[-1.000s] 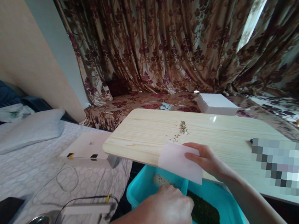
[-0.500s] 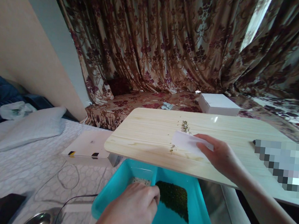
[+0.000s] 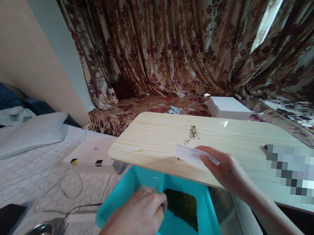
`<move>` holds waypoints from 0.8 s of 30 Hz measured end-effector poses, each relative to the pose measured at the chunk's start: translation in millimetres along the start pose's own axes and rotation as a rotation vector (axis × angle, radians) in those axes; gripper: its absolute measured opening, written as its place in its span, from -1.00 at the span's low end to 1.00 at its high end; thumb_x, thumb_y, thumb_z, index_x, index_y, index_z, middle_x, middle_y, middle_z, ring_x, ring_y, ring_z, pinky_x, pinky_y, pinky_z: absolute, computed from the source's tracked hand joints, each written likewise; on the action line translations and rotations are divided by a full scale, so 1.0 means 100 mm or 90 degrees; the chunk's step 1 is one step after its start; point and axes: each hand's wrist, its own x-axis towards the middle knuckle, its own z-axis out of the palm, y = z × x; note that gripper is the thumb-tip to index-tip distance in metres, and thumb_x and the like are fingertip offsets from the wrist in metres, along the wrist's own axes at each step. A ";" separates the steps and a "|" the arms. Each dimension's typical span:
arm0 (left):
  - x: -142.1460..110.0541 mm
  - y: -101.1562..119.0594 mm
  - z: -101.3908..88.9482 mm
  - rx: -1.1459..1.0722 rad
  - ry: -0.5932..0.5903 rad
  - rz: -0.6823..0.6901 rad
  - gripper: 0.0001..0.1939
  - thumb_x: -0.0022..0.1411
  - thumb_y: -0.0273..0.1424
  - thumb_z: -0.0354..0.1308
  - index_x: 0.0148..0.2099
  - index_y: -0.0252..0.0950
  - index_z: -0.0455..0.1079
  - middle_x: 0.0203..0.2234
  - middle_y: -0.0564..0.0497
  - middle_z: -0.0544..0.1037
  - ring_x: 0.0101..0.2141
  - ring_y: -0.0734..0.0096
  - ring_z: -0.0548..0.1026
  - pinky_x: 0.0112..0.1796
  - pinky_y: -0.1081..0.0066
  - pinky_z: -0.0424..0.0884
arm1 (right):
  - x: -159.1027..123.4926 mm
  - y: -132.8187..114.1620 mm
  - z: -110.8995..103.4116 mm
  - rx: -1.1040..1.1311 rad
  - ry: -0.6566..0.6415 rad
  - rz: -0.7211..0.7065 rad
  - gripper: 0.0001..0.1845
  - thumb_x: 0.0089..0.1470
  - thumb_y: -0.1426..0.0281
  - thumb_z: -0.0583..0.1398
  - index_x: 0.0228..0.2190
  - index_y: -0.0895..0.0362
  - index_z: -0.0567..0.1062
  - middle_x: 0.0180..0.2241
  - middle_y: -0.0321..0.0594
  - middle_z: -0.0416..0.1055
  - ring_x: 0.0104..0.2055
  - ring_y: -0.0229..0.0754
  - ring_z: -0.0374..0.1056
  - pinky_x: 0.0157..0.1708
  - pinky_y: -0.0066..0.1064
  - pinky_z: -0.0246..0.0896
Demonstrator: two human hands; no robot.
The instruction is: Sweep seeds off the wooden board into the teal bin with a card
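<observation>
My right hand (image 3: pixel 226 169) pinches a white card (image 3: pixel 188 154), which stands tilted with its lower edge on the light wooden tabletop (image 3: pixel 149 135). A small scatter of green-brown grains (image 3: pixel 193 131) lies beyond the card, and a few more show by its near edge. Below the table's front edge is a turquoise divided tray (image 3: pixel 213 222). My left hand (image 3: pixel 139 216) is closed over the tray's middle divider; its fingertips are hidden. Dark green grains (image 3: pixel 183 206) fill part of the right compartment. Pale grains (image 3: pixel 147 188) show in the left one, partly behind my left hand.
A blurred-out flat device (image 3: pixel 297 171) lies on the table's right side. Behind the table sits a white box (image 3: pixel 229 106). To the left are a bed with a flat white box (image 3: pixel 91 153), a cable (image 3: pixel 81 184) and a metal bowl (image 3: pixel 40 231).
My right hand has drawn the card toward the table's front edge and slightly left, uncovering more grains behind it. My left hand stays on the tray.
</observation>
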 end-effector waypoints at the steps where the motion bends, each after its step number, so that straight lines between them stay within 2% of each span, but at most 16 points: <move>1: 0.00 0.00 -0.01 0.002 0.000 0.000 -0.68 0.22 -0.41 -0.16 -0.18 -0.24 0.43 -0.21 -0.10 0.57 -0.12 0.13 0.46 -0.07 0.22 0.29 | -0.01 -0.02 -0.02 -0.001 -0.004 -0.004 -0.68 0.17 0.33 0.08 -0.16 0.04 0.60 -0.22 -0.26 0.64 -0.21 -0.10 0.56 -0.23 -0.35 0.44; 7: -0.01 -0.01 -0.01 0.006 -0.003 -0.009 -0.68 0.22 -0.40 -0.16 -0.18 -0.22 0.43 -0.22 -0.08 0.56 -0.12 0.14 0.46 -0.07 0.24 0.28 | 0.00 -0.01 -0.05 -0.026 0.020 0.015 -0.65 0.18 0.31 0.05 -0.13 0.05 0.58 -0.24 -0.23 0.64 -0.22 -0.06 0.56 -0.24 -0.30 0.44; 14: -0.02 -0.02 -0.01 0.004 -0.006 -0.009 -0.68 0.24 -0.40 -0.15 -0.17 -0.21 0.44 -0.20 -0.05 0.57 -0.11 0.18 0.46 -0.06 0.28 0.28 | -0.04 -0.07 -0.03 0.004 -0.015 0.006 -0.66 0.18 0.32 0.05 -0.16 0.06 0.59 -0.25 -0.25 0.64 -0.27 -0.11 0.56 -0.28 -0.36 0.43; 19: -0.02 -0.03 -0.04 0.009 -0.010 -0.012 -0.68 0.24 -0.42 -0.15 -0.16 -0.21 0.44 -0.20 -0.04 0.56 -0.10 0.19 0.45 -0.05 0.29 0.28 | -0.09 -0.08 -0.05 0.022 -0.042 0.010 -0.65 0.18 0.30 0.06 -0.14 0.06 0.59 -0.23 -0.23 0.64 -0.23 -0.09 0.56 -0.28 -0.35 0.43; 24: -0.03 -0.03 -0.06 0.009 -0.003 -0.005 -0.68 0.24 -0.42 -0.15 -0.17 -0.23 0.45 -0.21 -0.06 0.57 -0.12 0.17 0.47 -0.06 0.27 0.29 | -0.10 -0.05 -0.04 0.026 -0.025 0.015 -0.65 0.16 0.29 0.06 -0.15 0.06 0.59 -0.21 -0.20 0.63 -0.21 -0.05 0.56 -0.25 -0.31 0.44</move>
